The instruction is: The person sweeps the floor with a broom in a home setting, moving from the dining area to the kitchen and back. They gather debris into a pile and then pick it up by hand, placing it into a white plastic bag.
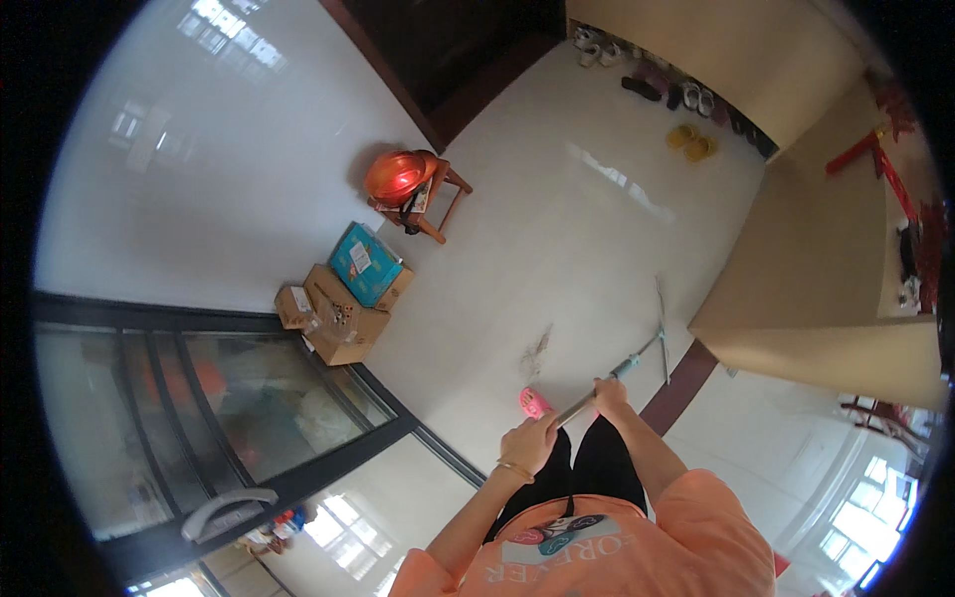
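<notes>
A long-handled floor squeegee slants across in front of me, its metal pole running up to the right. The wide thin head lies on the floor near the corner of the cabinet. My left hand, with a bracelet at the wrist, is closed round the upper end of the pole. Further down, my right hand is wrapped round the pole too. Left of the squeegee head, a dark streak of dirt marks the pale floor, just beyond my pink shoe.
Cardboard boxes, one topped by a blue box, stand by the left wall. A wooden stool bears an orange helmet. Shoes and yellow slippers line the far cabinet. A dark-framed glass door is at left.
</notes>
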`<state>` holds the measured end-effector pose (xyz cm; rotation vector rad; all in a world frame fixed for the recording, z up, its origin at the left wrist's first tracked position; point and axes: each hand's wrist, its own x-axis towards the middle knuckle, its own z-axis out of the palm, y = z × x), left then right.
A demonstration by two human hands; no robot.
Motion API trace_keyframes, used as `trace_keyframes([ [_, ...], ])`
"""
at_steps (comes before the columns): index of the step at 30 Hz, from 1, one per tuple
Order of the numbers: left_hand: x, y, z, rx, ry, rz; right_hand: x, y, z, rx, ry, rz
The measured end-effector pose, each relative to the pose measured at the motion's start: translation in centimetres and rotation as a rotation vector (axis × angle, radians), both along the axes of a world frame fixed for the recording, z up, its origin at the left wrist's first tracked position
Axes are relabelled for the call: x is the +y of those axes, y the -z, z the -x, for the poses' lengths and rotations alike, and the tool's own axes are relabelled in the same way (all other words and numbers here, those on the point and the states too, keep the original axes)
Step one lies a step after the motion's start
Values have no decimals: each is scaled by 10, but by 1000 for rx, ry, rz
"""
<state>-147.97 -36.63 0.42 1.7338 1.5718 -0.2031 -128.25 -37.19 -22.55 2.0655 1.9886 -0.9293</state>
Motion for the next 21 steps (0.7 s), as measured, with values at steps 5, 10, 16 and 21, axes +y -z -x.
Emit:
trace_keyframes([
  [5,-14,-34,114,-58,-42,-98,-5,15,125,95,-95,58],
  [10,-35,-99,211,133,-190,139,-5,-46,260,438,-419,-13],
  [16,-49,-77,255,174,-191,713,1,-84,261,402,-628,-58],
  [21,-5,-27,164,194,40,351,44,-66,159,141,-403,49],
])
